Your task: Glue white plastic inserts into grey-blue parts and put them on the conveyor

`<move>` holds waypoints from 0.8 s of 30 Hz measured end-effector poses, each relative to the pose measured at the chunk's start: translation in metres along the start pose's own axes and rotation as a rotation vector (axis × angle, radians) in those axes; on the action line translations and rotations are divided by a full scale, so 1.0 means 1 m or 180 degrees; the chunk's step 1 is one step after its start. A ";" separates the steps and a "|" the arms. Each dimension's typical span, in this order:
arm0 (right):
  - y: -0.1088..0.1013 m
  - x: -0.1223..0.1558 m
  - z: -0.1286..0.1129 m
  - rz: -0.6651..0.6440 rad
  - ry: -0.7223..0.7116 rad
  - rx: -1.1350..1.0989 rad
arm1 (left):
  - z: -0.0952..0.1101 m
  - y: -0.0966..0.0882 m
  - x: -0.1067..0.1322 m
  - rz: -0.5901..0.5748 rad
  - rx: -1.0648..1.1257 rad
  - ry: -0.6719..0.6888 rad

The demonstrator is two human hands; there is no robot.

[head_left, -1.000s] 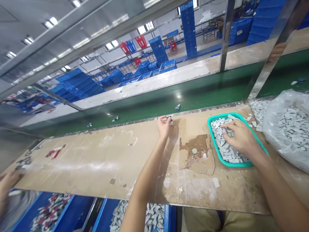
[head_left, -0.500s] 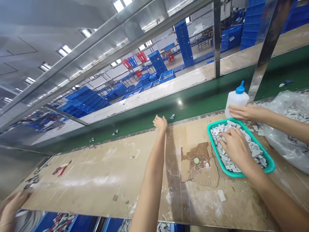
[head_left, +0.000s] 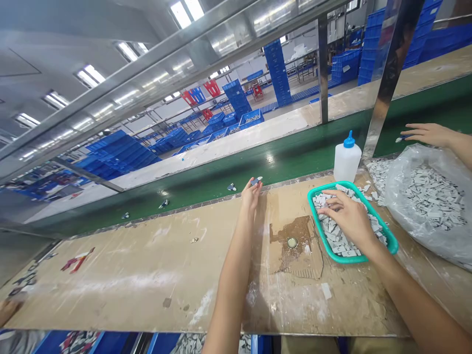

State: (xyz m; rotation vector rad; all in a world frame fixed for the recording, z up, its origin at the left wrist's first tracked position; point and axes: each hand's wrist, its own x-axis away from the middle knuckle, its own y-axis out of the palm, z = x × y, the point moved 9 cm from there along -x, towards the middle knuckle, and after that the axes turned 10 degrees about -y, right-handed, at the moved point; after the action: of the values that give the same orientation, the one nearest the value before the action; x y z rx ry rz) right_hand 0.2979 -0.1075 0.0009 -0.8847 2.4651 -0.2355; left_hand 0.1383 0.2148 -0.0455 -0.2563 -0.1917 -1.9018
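Observation:
My left hand (head_left: pixel 250 195), palm up at the belt's near edge, pinches a small dark-blue and white piece (head_left: pixel 255 181) between its fingers. Just left of it, a similar piece (head_left: pixel 231 187) lies on the green belt (head_left: pixel 206 179). Over the green plastic basket (head_left: pixel 391 246), my right hand (head_left: pixel 346 216) has its thumb and fingers drawn together; whatever is between them is too small to make out. Many small light-grey pieces (head_left: pixel 341 241) fill the basket. A patch of cardboard with a round cap-like disc (head_left: pixel 292 243) lies between my hands.
Behind the basket stands a white bottle with a blue nozzle (head_left: pixel 347 162). At right are a clear plastic bag (head_left: pixel 400 196) of grey pieces and another person's hand (head_left: pixel 427 133) over the belt. A red piece (head_left: pixel 78 260) lies left. Blue bins (head_left: pixel 143 346) sit below the table edge.
My left hand has closed on a blue and white piece from the belt and turned palm up. The other person's hand has left the bottle and moved right, over the belt.

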 end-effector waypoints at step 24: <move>0.105 0.051 -0.032 -0.1699 -0.0843 0.0432 | -0.049 -0.016 0.137 -0.1329 0.1742 -0.0414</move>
State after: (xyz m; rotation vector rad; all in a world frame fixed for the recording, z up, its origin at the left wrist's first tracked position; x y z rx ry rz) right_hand 0.1903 -0.0589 -0.0264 -1.4008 1.9104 -0.4315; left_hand 0.0742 0.0840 -0.0562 0.0388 -0.8945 -2.1536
